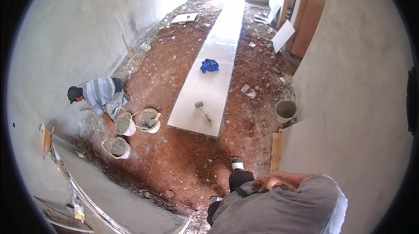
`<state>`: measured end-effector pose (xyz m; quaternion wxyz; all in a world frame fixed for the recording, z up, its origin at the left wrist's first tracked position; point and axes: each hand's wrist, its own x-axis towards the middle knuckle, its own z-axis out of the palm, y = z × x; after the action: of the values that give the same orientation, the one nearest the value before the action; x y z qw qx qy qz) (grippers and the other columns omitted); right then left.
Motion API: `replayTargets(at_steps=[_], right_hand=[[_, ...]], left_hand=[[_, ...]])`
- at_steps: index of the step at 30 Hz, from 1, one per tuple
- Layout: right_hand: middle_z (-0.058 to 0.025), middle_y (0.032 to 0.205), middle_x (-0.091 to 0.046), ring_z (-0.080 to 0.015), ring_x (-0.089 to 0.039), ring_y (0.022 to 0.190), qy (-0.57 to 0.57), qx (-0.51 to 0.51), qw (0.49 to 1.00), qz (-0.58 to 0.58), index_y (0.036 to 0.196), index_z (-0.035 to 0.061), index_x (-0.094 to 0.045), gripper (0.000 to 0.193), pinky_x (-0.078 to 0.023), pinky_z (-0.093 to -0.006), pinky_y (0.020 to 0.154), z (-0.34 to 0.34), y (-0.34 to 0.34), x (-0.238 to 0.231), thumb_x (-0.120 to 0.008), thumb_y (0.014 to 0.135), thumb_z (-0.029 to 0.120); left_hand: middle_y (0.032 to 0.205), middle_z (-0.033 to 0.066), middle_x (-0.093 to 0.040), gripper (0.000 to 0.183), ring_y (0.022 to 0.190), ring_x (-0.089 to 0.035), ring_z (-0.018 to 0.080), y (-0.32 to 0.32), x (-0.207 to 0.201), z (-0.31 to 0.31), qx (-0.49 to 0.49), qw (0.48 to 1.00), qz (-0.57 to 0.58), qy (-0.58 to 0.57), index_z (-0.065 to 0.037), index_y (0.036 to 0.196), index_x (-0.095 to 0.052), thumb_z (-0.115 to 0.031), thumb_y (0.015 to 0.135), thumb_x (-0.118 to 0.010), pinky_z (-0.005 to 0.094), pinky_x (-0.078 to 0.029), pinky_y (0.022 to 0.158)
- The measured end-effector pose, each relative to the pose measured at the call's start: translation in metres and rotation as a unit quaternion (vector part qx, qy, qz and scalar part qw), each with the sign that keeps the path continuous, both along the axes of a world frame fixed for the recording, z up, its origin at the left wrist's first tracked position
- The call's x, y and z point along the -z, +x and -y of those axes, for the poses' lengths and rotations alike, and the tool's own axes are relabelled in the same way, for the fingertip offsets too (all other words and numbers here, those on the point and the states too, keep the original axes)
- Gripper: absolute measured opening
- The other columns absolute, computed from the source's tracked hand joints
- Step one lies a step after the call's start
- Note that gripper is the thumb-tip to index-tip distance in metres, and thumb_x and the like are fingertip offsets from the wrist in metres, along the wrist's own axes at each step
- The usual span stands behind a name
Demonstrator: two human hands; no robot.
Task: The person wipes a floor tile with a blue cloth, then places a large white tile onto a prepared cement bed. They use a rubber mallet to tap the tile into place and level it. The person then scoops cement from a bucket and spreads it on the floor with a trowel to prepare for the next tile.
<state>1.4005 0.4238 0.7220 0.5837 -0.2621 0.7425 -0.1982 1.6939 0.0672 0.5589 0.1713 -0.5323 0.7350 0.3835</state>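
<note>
My right hand (267,182) is held against the front of my grey shirt (283,210), its fingers curled. Whatever lies under the fingers is too small and hidden to make out. A dark patch of cloth or strap (248,189) shows beside it. My left hand is out of view. Past my feet, a rubber mallet (203,111) with a dark head lies on the near end of a row of pale, glossy floor tiles (187,114). Farther along the tiles sits a crumpled blue cloth (209,65).
At left a co-worker (101,94) crouches by the wall, one hand near buckets of grey mortar (148,120). Another bucket (286,110) stands by the right wall. Reddish soil (174,164) flanks the tiles. A loose white board (283,36) leans near the wooden door (310,15).
</note>
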Motion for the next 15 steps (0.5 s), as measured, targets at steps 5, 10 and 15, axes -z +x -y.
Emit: replayTargets(at_steps=[5, 10, 15], right_hand=[[-0.0204, 0.135, -0.045, -0.0372, -0.044, 0.125, -0.025, -0.026, 0.995, -0.091, 0.138, 0.0108, -0.042, 0.071, -0.038, -0.0441, 0.104, 0.007, 0.006, 0.019, -0.068, 0.079, 0.04], [-0.0192, 0.134, -0.046, -0.0372, -0.045, 0.125, -0.028, -0.021, 0.991, -0.126, 0.136, 0.0147, -0.045, 0.07, -0.038, -0.0449, 0.104, 0.018, 0.008, 0.024, -0.07, 0.074, 0.037], [-0.0208, 0.133, -0.047, -0.036, -0.045, 0.125, -0.103, 0.003, 0.988, -0.112, 0.137, 0.0101, -0.044, 0.074, -0.038, -0.0442, 0.105, 0.007, 0.023, 0.034, -0.07, 0.073, 0.037]], left_hand=[[0.09, 0.0248, -0.065, 0.039, 0.085, -0.061, 0.0338, 0.007, -0.001, 0.005, 0.011, 1.0, 0.006, 0.001, 0.006, 0.093, -0.065, -0.031, 0.085, -0.054, 0.0456, -0.046, 0.077], [0.091, 0.0243, -0.065, 0.04, 0.087, -0.061, 0.0334, 0.034, 0.002, 0.006, 0.001, 1.0, 0.009, 0.002, 0.006, 0.094, -0.065, -0.032, 0.085, -0.055, 0.0449, -0.046, 0.079], [0.092, 0.0239, -0.065, 0.042, 0.089, -0.062, 0.0331, 0.096, -0.006, 0.003, -0.029, 1.0, -0.003, 0.001, 0.006, 0.095, -0.066, -0.033, 0.084, -0.055, 0.0442, -0.046, 0.08]])
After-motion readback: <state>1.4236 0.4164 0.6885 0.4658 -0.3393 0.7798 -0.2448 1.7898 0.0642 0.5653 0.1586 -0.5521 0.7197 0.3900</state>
